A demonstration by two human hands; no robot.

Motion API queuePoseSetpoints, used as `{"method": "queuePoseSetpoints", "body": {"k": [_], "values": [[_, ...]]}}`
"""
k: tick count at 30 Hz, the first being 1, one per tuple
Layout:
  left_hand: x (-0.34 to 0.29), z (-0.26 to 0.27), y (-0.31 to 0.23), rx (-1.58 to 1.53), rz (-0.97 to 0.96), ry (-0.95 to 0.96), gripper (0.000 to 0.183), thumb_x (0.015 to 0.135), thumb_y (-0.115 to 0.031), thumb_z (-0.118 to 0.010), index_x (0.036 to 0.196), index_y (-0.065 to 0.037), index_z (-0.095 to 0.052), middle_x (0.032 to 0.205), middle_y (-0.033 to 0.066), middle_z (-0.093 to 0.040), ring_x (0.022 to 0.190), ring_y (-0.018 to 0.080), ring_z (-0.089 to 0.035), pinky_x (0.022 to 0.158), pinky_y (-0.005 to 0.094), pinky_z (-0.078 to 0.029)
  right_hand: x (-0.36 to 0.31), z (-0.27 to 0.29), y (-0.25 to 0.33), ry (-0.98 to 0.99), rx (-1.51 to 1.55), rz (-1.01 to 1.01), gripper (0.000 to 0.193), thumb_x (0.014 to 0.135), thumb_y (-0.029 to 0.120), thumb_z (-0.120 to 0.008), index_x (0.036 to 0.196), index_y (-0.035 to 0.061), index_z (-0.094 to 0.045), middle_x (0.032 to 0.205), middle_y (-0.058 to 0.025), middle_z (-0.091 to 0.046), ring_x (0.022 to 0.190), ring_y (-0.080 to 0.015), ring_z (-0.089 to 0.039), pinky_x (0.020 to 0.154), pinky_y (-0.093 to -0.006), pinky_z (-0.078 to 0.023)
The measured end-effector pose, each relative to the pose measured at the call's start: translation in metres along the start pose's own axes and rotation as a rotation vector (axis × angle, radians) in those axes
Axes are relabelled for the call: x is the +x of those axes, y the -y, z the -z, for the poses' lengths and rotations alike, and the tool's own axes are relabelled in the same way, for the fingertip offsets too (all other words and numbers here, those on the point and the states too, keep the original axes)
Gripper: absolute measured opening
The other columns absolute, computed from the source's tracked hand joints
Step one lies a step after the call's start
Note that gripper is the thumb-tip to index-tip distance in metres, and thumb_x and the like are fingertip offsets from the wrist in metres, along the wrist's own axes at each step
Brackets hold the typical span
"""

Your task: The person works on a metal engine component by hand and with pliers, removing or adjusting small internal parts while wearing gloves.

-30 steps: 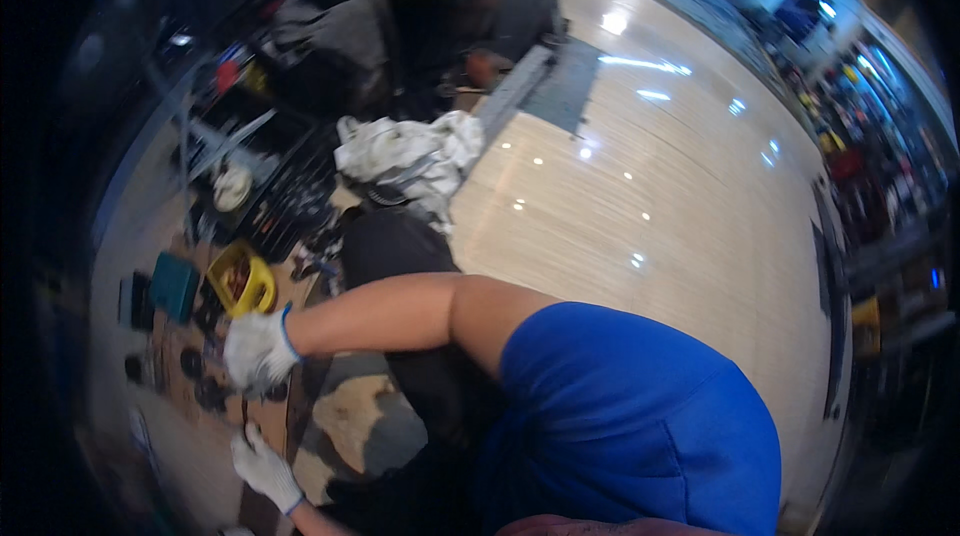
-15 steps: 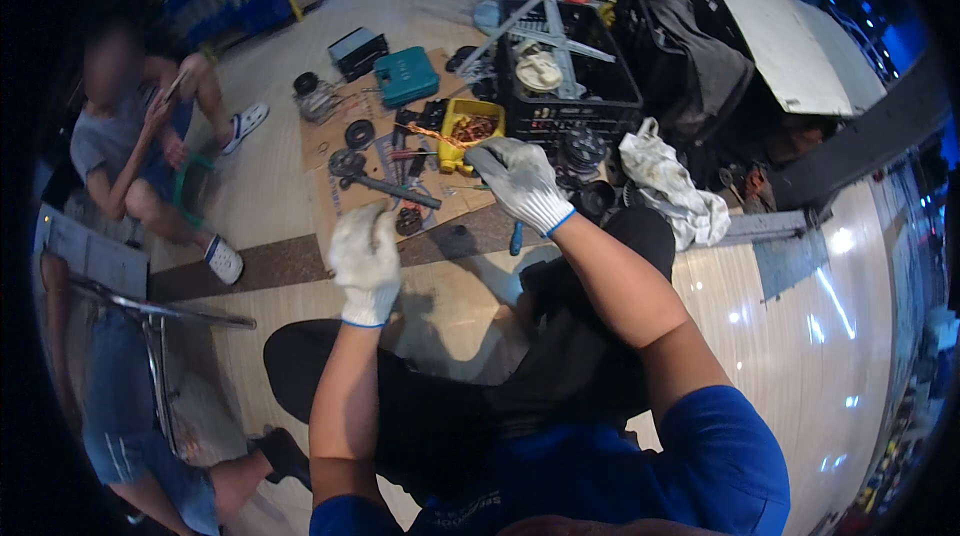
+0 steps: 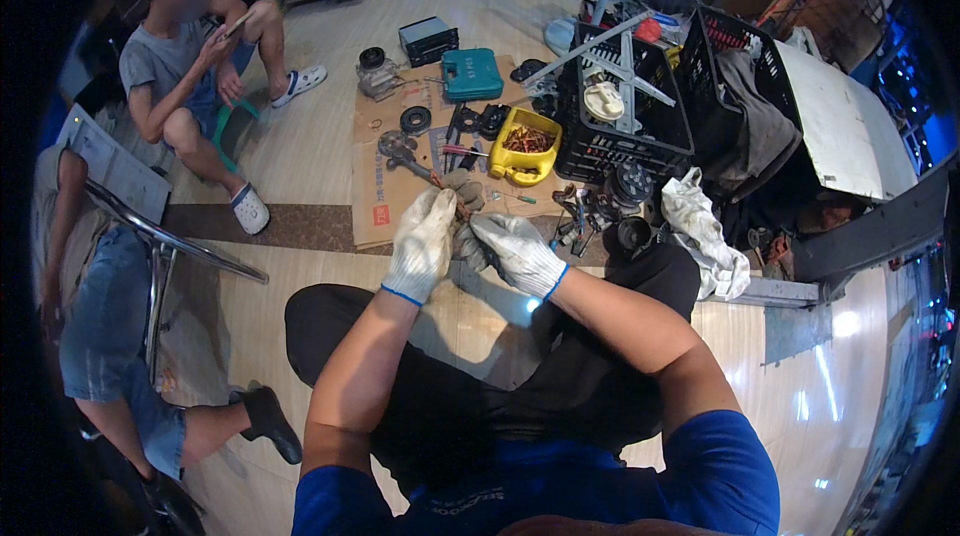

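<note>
Both my hands wear white knit gloves with grey, soiled fingers and blue cuff edges. They meet just beyond my knees. My left hand (image 3: 424, 236) has its fingers closed around a small, dark copper-coloured winding (image 3: 462, 204), mostly hidden by the gloves. Close beside it, my right hand (image 3: 515, 246) is bent with its fingers pinched; what they grip is hidden. Beyond them stands a cut-open yellow jug (image 3: 528, 174) with copper scraps (image 3: 530, 140) inside. A dark metal part with a long shaft (image 3: 402, 148) and a black ring (image 3: 415, 120) lie on the cardboard (image 3: 376, 198).
A teal tool case (image 3: 472, 74) sits at the cardboard's far edge. Black crates (image 3: 625, 144) with metal brackets stand right, near a white cloth (image 3: 705, 236). Loose motor parts (image 3: 630, 184) lie before them. A person (image 3: 165, 66) sits far left; another sits near a metal-framed chair (image 3: 190, 246).
My hands have come together; the right one moved down and left, the left one inward. The copper wire strand seen at my right hand no longer shows. The view has shifted.
</note>
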State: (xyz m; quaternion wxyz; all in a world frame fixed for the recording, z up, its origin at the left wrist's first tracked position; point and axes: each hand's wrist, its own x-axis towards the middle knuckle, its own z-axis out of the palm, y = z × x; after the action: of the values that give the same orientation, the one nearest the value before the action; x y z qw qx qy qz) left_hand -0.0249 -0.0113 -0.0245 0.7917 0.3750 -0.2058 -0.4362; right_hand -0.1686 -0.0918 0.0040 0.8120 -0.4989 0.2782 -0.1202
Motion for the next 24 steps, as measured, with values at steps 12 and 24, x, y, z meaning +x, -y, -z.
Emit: {"method": "queuePoseSetpoints", "body": {"k": [12,24], "values": [[-0.009,-0.023,-0.056,0.939,0.024,-0.044,0.03,0.102,-0.021,-0.058,0.113,0.006,-0.065,0.088,0.0061,-0.069,0.083,0.0106,-0.059,0.076,0.0267,-0.048,0.016,0.034,0.032,-0.03,-0.919,0.27,0.043,0.093,0.041,-0.064,0.12,0.0071,-0.071,0.093,-0.0163,-0.073,0.083,-0.0223,-0.069,0.079,-0.0354,-0.053],[-0.028,-0.04,-0.05,0.736,0.258,0.286,0.03,0.099,-0.023,-0.063,0.102,0.007,-0.066,0.068,-0.0007,-0.055,0.063,0.0075,-0.051,0.058,0.0251,-0.042,-0.017,0.041,0.09,0.155,-0.52,0.231,0.037,0.091,0.023,-0.069,0.12,0.001,-0.069,0.105,-0.0074,-0.073,0.093,-0.0086,-0.064,0.085,-0.0258,-0.051]]}}
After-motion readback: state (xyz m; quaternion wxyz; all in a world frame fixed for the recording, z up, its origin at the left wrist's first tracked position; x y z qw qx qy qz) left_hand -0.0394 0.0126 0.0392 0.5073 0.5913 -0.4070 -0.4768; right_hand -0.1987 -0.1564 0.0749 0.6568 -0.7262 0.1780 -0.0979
